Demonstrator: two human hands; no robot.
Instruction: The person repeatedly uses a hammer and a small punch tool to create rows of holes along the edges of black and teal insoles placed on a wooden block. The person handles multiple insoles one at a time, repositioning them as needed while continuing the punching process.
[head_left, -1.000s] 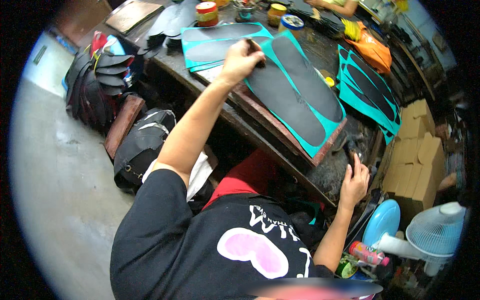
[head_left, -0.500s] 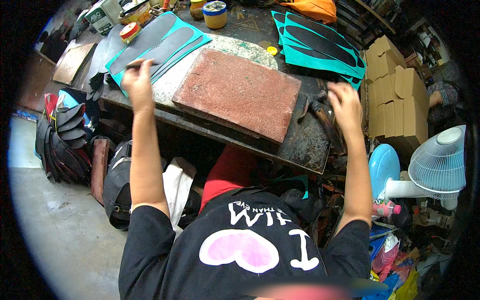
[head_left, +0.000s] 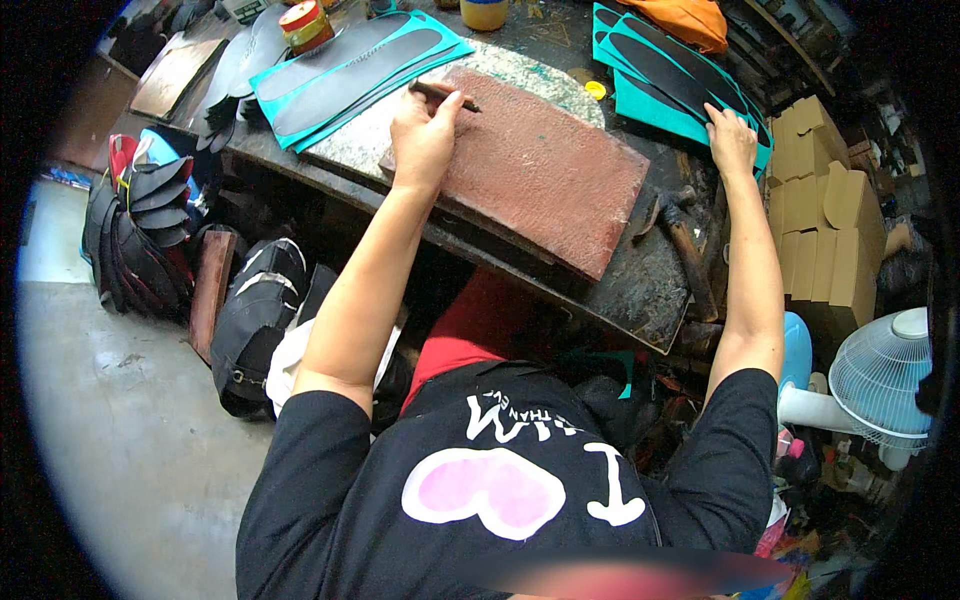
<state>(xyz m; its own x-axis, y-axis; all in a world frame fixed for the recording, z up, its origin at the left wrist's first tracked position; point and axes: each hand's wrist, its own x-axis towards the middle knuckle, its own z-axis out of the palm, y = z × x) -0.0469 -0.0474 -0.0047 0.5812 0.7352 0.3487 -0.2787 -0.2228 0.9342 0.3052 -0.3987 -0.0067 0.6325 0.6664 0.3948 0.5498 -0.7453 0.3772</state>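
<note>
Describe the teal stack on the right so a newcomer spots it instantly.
Find the dark workbench with the reddish slab on it. Behind and right of it, by the orange bundle, lie layered teal sheets with the right hand at them. Unlike the teal stack left of the slab, their sole shapes look black, not grey.

Wide fisheye view downward from the head

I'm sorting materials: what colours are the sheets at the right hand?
The sheets are teal with black, sole-shaped patches, best seen in the head view.
</note>
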